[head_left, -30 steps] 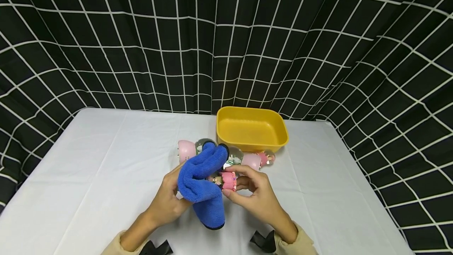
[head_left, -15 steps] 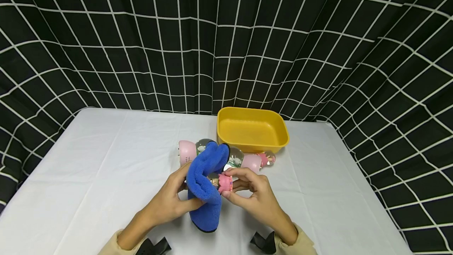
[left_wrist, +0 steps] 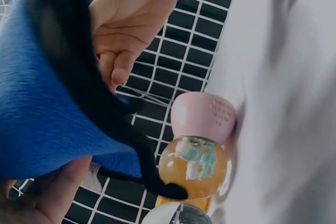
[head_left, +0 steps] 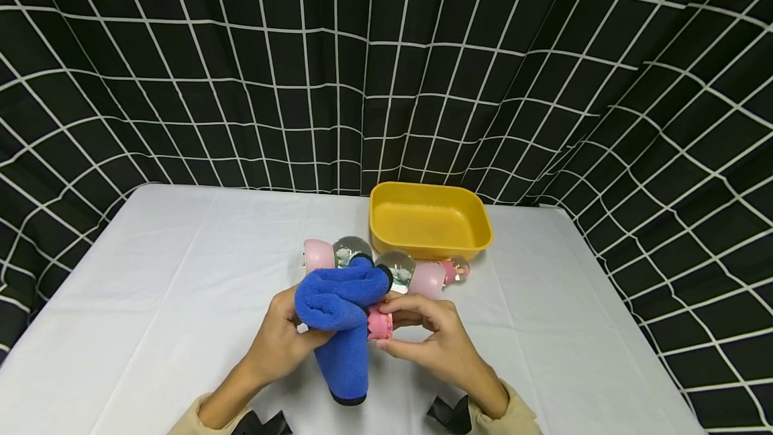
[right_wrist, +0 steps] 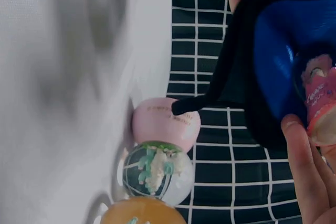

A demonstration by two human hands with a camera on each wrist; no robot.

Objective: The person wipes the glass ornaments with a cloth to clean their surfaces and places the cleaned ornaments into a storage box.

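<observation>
My left hand [head_left: 274,337] grips a folded blue cloth [head_left: 338,314] with black edging, above the table in the head view. My right hand [head_left: 431,327] pinches the scalloped pink base of a small snow globe [head_left: 380,324] between thumb and fingers. Its globe end is tucked into the cloth and hidden in the head view. In the right wrist view, the small snow globe [right_wrist: 319,95] shows a pink figure against the blue fabric. Beyond the hands lie two larger snow globes with pale pink bases, one on the left [head_left: 319,255] and one on the right [head_left: 427,279].
Another small pink snow globe [head_left: 457,270] lies at the right end of the row. Behind it stands a yellow plastic basin [head_left: 431,247]. A white cloth [head_left: 181,301] covers the table, and a black curtain with a white grid [head_left: 338,86] surrounds its far sides.
The small snow globe has shifted slightly left and toward me, its clear end now covered by the cloth. The left hand has turned and refolded the cloth around it.
</observation>
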